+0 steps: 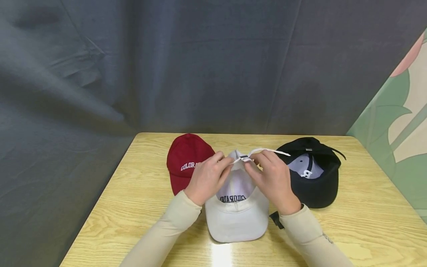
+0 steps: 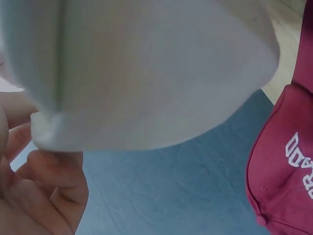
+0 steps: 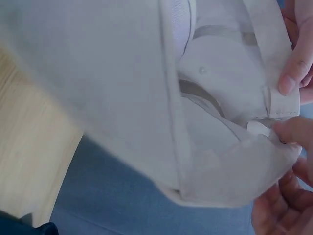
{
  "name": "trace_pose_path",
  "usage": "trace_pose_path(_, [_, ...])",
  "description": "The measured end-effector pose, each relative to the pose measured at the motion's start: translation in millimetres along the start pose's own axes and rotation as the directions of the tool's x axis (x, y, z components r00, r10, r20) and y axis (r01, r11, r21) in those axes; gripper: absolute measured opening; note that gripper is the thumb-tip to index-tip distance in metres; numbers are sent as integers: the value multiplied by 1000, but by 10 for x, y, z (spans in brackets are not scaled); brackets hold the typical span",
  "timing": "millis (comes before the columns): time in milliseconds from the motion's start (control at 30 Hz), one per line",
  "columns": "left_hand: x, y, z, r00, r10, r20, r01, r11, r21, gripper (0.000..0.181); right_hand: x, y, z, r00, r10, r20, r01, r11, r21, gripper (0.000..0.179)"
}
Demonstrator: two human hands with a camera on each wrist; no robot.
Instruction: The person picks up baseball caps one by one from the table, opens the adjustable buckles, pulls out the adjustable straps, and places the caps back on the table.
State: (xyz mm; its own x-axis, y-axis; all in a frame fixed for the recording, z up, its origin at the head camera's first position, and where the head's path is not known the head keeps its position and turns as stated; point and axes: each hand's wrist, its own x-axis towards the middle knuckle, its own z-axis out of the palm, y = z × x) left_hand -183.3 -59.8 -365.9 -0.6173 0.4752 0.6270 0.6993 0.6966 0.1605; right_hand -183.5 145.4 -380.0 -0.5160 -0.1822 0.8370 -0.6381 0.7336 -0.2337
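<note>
A white baseball cap (image 1: 237,221) is tipped with its brim toward me, the inside of its crown facing up and dark COLORADO lettering showing mirrored. At its back, the left hand (image 1: 209,175) pinches the strap (image 1: 236,160) on one side. From the other side, the right hand (image 1: 274,177) pinches the strap beside a small dark-and-metal buckle (image 1: 244,157). A loose white strap end (image 1: 268,150) sticks out to the right past the right hand's fingers. In the right wrist view, fingertips of both hands meet at the strap (image 3: 281,100).
Behind the left hand lies a red cap (image 1: 188,154) with white lettering. To the right, a black cap (image 1: 321,189) rests with its inside up. All are on a wooden table (image 1: 130,207); a dark curtain (image 1: 213,66) hangs behind it.
</note>
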Motion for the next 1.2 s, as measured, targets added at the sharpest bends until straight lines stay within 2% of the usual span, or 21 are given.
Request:
trace_pose_path(133, [-12, 6, 27, 1000, 3, 6, -3, 1000, -5, 12, -28, 3, 1, 998, -14, 69, 13, 1000, 13, 14])
trace_pose_path(267, [-23, 12, 53, 1000, 10, 9, -10, 1000, -8, 12, -51, 14, 10, 995, -7, 97, 3, 999, 44, 12])
trace_pose_path(433, [-28, 23, 62, 1000, 9, 14, -8, 1000, -10, 12, -50, 13, 20, 996, 4, 86, -12, 996, 92, 11])
trace_pose_path(700, [-21, 47, 78, 1000, 8, 12, -8, 1000, -4, 12, -49, -1, 41, 999, 14, 34, -17, 995, 99, 14])
trace_pose_path(1000, [49, 60, 111, 996, 3, 88, -4, 1000, 17, 14, -25, -32, 83, 999, 44, 30, -48, 984, 172, 15])
trace_pose_path(1200, [82, 51, 116, 997, 28, 71, -30, 999, 29, 17, -10, -36, 102, 998, 56, 6, -57, 985, 162, 15])
